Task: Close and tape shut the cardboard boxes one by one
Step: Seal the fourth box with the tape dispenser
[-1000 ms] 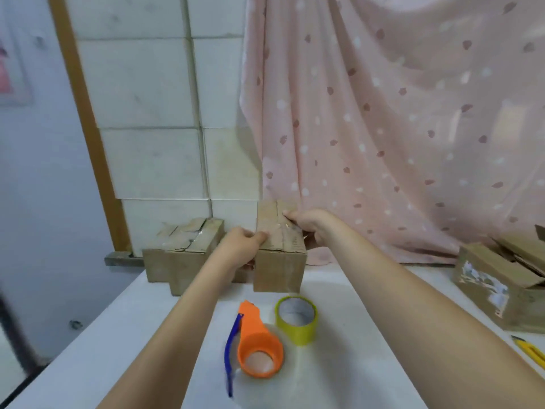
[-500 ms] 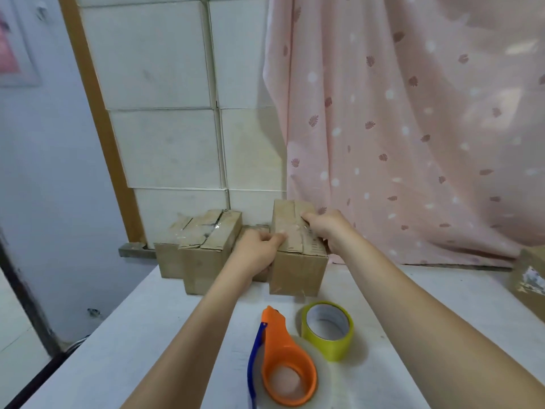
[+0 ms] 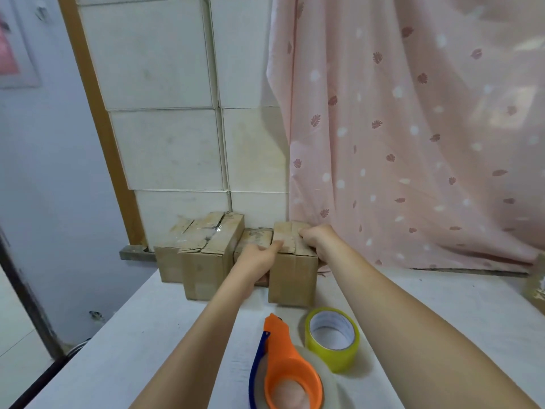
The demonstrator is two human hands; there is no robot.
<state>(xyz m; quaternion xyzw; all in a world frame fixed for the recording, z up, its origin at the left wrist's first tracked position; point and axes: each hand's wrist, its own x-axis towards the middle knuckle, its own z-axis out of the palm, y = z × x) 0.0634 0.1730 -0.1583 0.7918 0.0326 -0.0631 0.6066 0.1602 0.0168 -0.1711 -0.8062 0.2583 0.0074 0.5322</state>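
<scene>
box [image 3: 292, 273] between both hands' grip

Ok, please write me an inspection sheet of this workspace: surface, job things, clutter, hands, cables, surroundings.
Surface: white table, bare toward the near left.
Job's things: held box at the back, flaps down with clear tape on top; taped boxes left of it, a lower box between them; orange tape dispenser and yellow tape roll at the near edge.
Clutter: part of another box at the right edge, cropped.
Hands: left hand grips the held box's left side, thumb on top; right hand holds its right top edge with curled fingers.
Cables: nothing seen.
Surroundings: white tiled wall, pink patterned curtain, wooden frame at the left.
</scene>
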